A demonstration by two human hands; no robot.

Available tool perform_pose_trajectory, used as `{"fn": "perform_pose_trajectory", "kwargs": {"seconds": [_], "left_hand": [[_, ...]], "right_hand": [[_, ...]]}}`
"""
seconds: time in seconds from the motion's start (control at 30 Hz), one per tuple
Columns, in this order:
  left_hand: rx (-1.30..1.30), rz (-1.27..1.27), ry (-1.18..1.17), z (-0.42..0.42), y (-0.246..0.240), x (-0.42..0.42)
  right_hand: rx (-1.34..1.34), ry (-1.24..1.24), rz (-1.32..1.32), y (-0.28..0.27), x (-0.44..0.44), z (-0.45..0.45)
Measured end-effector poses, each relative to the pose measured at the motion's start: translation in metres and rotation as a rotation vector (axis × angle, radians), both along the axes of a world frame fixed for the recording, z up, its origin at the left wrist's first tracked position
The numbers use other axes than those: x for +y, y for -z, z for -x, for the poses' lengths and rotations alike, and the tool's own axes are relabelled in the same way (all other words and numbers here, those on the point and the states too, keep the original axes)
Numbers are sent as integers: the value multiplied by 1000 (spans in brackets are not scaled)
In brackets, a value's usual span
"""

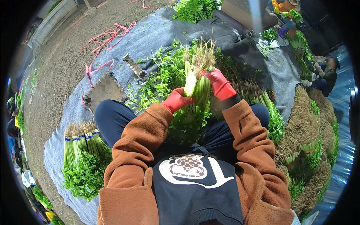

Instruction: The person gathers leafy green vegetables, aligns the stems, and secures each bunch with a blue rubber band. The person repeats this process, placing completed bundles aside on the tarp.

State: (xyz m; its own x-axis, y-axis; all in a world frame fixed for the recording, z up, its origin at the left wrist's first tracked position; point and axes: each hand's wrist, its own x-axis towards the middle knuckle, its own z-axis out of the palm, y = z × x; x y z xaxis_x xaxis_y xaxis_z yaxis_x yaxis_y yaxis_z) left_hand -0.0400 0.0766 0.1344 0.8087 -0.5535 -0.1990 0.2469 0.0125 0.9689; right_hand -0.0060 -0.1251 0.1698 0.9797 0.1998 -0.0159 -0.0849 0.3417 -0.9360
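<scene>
My left hand (180,100), in a red rubber glove, grips a bunch of celery (200,88) around its stalks, just below a thick pale stalk (190,81). My right hand (220,84), gloved the same, holds the bunch higher up, beside its tangled brown roots (204,54). The roots point away from me and the leaves hang down between my knees. Loose leafy trimmings (157,80) lie beneath and left of the bunch. Right of my right hand is a row of celery with roots (263,102).
Banded celery bundles (84,140) lie by my left knee. A wrapped-handle tool (134,66), a worn grey pad (105,91) and pink ribbon (112,35) lie ahead left. Large rooted piles (299,121) rise at right, with a co-worker (327,74) beyond. Grey fabric (160,31) covers the soil.
</scene>
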Motion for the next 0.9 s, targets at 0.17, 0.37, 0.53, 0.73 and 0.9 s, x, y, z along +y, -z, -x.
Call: {"fn": "perform_pose_trajectory", "kwargs": {"seconds": [0.17,0.37,0.53,0.73,0.9], "left_hand": [[65,-11,80,0,-6,3],[89,311,16,-21,32,18],[-40,239,-129,-20,-11,33],[-168,168,-268,-30,-22,47],[-198,234,-162,-17,-12,0]], "right_hand": [[249,-73,-53,3,-2,-3],[119,22,-134,-10,0,-1],[-32,134,-191,-41,-5,7],[-388,631,478,-40,-47,-18],[-339,241,-94,-15,11,-8]]}}
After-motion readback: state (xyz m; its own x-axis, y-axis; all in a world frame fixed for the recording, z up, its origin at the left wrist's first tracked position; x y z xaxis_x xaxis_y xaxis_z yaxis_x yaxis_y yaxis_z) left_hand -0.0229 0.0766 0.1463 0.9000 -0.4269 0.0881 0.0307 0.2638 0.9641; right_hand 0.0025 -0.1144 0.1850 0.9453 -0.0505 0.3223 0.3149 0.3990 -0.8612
